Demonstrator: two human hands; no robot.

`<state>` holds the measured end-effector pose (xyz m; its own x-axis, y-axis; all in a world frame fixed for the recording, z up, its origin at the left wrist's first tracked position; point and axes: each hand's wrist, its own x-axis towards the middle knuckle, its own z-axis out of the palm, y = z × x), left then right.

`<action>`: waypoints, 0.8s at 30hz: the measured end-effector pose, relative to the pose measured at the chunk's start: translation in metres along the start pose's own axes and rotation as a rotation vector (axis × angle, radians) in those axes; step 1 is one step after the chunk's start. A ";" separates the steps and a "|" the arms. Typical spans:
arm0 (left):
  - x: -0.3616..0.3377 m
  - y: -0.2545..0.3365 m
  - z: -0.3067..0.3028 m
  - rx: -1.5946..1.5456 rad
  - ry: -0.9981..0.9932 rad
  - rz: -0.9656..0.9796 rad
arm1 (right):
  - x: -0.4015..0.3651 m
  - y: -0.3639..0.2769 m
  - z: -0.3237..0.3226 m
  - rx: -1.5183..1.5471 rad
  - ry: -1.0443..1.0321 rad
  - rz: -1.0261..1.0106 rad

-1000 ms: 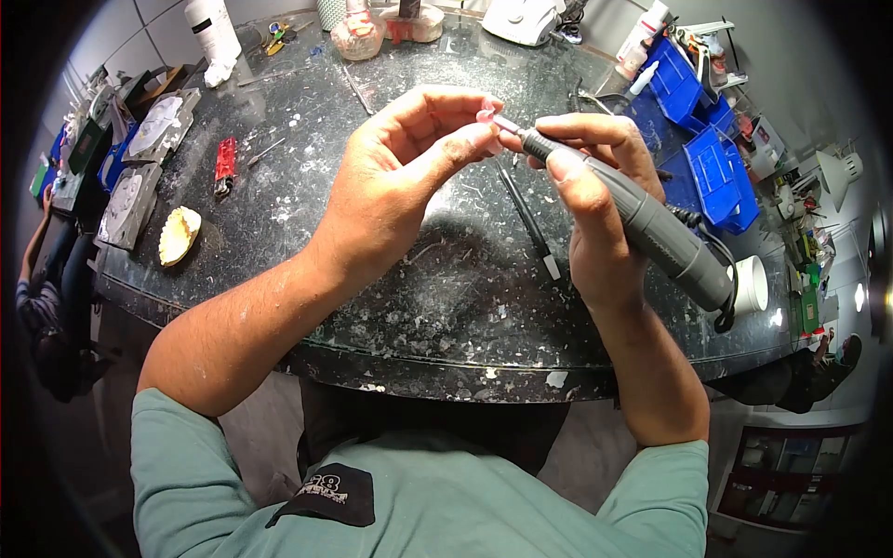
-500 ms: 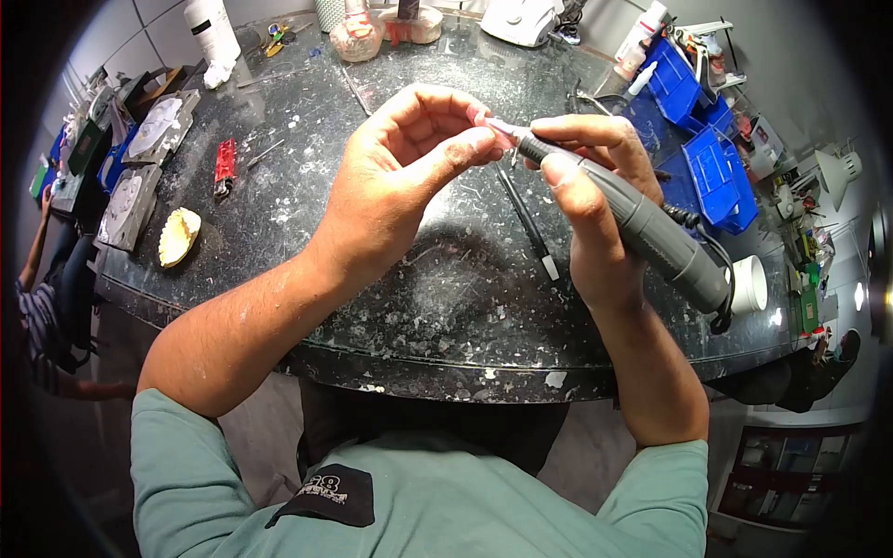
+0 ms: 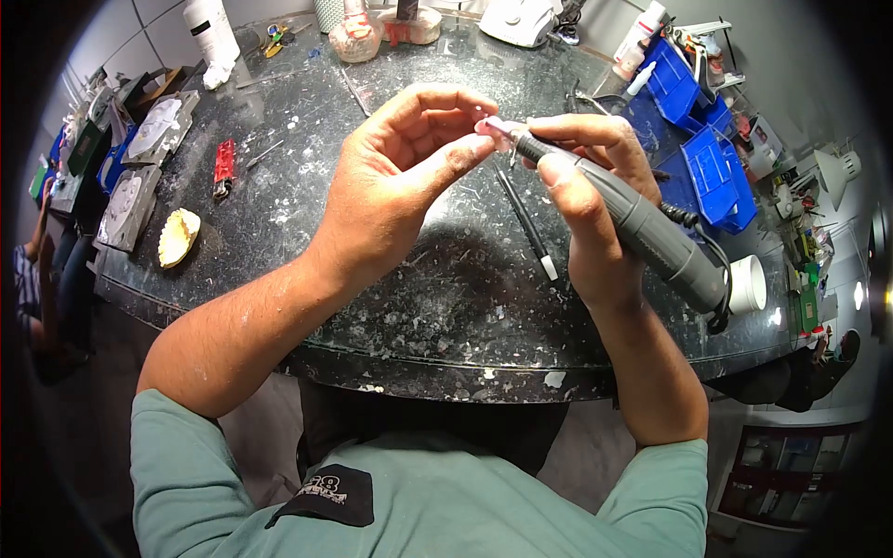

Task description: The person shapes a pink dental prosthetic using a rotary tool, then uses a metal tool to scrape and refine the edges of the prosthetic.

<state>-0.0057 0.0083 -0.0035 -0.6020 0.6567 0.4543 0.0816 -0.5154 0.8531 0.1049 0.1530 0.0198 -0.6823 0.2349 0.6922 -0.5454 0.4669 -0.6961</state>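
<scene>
My left hand (image 3: 395, 163) pinches a small pink translucent piece (image 3: 493, 131) between thumb and fingertips, above the middle of the bench. Wrapped in my right hand (image 3: 595, 200) is a thick grey rotary handpiece (image 3: 659, 240), its thumb along the top of the body. The handpiece's narrow nose points left, and its tip is right at the pink piece; my fingers partly hide both. Below the hands, a slim black stick with a white end (image 3: 526, 226) lies on the dark, speckled bench (image 3: 437, 316).
To the left lie a yellowish dental cast (image 3: 179, 238), a red tool (image 3: 224, 169) and grey metal plates (image 3: 130, 205). Blue bins (image 3: 721, 181) and a white cup (image 3: 748, 285) stand right. Glass jars (image 3: 355, 39) line the back. Another person (image 3: 42, 298) is at far left.
The pink piece has turned slightly in my left fingers, with the forefinger straighter and higher. My right hand with the handpiece has barely shifted. The person at far left has moved.
</scene>
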 end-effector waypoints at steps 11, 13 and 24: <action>0.001 -0.001 -0.002 0.076 -0.009 0.022 | -0.001 0.001 0.000 0.102 0.005 0.091; 0.001 0.001 -0.001 0.077 -0.005 0.013 | -0.001 0.002 0.000 0.077 0.002 0.088; 0.000 0.001 -0.001 -0.002 -0.012 -0.006 | -0.002 -0.002 0.005 0.007 0.043 0.024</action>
<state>-0.0060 0.0071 -0.0026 -0.5930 0.6661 0.4523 0.0764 -0.5127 0.8552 0.1047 0.1472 0.0187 -0.6735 0.2827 0.6829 -0.5329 0.4545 -0.7137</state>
